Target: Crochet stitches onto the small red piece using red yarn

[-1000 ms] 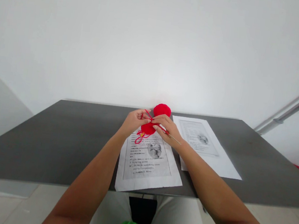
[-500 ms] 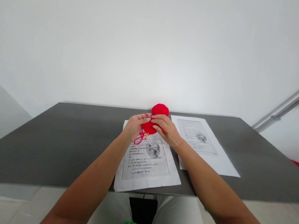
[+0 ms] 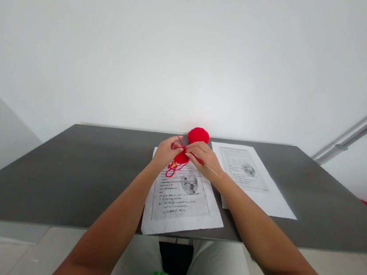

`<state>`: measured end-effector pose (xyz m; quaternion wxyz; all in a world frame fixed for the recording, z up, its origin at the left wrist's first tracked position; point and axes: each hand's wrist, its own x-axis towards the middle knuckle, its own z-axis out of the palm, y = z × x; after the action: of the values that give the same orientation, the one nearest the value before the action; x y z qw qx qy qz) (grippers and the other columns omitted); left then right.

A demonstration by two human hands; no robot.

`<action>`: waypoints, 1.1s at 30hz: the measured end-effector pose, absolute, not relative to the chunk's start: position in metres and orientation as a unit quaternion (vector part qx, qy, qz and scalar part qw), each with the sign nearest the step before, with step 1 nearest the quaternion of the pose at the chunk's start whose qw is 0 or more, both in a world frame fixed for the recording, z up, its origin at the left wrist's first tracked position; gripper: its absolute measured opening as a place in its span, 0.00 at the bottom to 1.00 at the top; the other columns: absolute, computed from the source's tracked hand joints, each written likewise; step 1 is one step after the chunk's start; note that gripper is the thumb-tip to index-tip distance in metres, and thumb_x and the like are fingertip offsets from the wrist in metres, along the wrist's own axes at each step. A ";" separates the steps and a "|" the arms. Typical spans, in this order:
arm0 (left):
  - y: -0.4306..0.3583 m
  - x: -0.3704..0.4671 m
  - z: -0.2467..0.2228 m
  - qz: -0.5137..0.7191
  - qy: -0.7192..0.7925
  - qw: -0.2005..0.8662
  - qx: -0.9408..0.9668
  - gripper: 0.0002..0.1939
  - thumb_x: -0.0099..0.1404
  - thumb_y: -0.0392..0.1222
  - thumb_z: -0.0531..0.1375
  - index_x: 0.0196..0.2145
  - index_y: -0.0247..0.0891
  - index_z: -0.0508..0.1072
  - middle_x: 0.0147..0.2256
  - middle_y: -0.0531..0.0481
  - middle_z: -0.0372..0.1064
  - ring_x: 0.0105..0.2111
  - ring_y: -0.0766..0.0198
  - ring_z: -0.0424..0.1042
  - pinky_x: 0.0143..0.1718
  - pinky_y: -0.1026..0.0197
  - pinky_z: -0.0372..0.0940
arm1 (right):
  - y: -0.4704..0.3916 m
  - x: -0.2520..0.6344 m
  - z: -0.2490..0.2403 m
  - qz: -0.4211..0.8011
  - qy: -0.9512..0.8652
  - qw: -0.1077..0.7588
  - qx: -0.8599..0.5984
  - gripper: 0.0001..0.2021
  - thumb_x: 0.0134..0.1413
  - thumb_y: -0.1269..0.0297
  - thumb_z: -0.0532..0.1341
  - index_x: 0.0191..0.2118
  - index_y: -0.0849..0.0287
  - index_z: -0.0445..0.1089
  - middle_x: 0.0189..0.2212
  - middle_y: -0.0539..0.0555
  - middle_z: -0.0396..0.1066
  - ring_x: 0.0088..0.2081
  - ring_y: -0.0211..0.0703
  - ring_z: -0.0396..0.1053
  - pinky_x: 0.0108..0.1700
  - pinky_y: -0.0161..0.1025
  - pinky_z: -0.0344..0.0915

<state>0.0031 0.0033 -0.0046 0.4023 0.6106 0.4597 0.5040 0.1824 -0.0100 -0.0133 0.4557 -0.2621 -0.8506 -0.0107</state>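
My left hand (image 3: 167,152) pinches a red crochet piece (image 3: 181,157), with red yarn running up over its raised index finger. In my right hand (image 3: 205,156) is a crochet hook (image 3: 203,162) with a red grip and a thin metal shaft pointing back toward my wrist. The hook's working end meets the crochet piece between both hands; its tip is too small to make out. Loose loops of red yarn (image 3: 170,171) hang below the piece, near a small yellow item (image 3: 175,164). Behind my right hand sits a red yarn ball (image 3: 199,135).
A printed sheet (image 3: 181,213) lies on the dark table (image 3: 98,176) under my hands. Another printed sheet (image 3: 262,201) lies to the right, partly beneath my right forearm. A white wall (image 3: 193,58) rises behind the table, and a grey pipe (image 3: 354,134) runs along the right.
The crochet piece has turned to show less of its face. My left index finger has lifted with the yarn, and the loose loops and yellow item have shifted slightly.
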 end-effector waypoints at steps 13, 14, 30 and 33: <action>0.007 -0.007 -0.006 0.487 0.450 0.337 0.668 0.18 0.51 0.33 0.63 0.42 0.36 0.76 0.25 0.55 0.69 0.27 0.65 0.67 0.37 0.61 0.63 | -0.012 0.177 -0.008 0.333 -0.682 0.515 -0.397 0.09 0.57 0.61 0.61 0.31 0.59 0.74 0.28 0.52 0.76 0.32 0.42 0.73 0.39 0.39 0.69; 0.008 -0.008 -0.007 0.482 0.448 0.333 0.675 0.18 0.51 0.34 0.63 0.42 0.35 0.77 0.25 0.55 0.69 0.27 0.65 0.67 0.37 0.61 0.63 | -0.012 0.177 -0.006 0.349 -0.675 0.515 -0.397 0.09 0.57 0.61 0.61 0.30 0.60 0.74 0.28 0.52 0.76 0.32 0.42 0.73 0.39 0.39 0.69; 0.017 -0.016 -0.018 0.424 0.433 0.343 0.718 0.16 0.53 0.38 0.62 0.41 0.34 0.76 0.29 0.51 0.73 0.30 0.64 0.71 0.37 0.61 0.65 | -0.017 0.188 0.010 0.226 -0.800 0.411 -0.374 0.08 0.58 0.67 0.59 0.33 0.59 0.75 0.30 0.52 0.77 0.33 0.41 0.72 0.39 0.37 0.65; 0.016 -0.016 -0.017 0.425 0.427 0.347 0.718 0.15 0.53 0.38 0.62 0.40 0.34 0.76 0.29 0.51 0.72 0.30 0.64 0.70 0.36 0.61 0.64 | -0.018 0.188 0.012 0.230 -0.798 0.413 -0.374 0.08 0.58 0.67 0.59 0.33 0.59 0.75 0.31 0.52 0.78 0.34 0.42 0.73 0.40 0.38 0.65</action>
<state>-0.0160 0.0165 -0.0171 0.3474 0.7181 0.4274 0.4254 0.1876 -0.0182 0.0119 0.4127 -0.3739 -0.7982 0.2298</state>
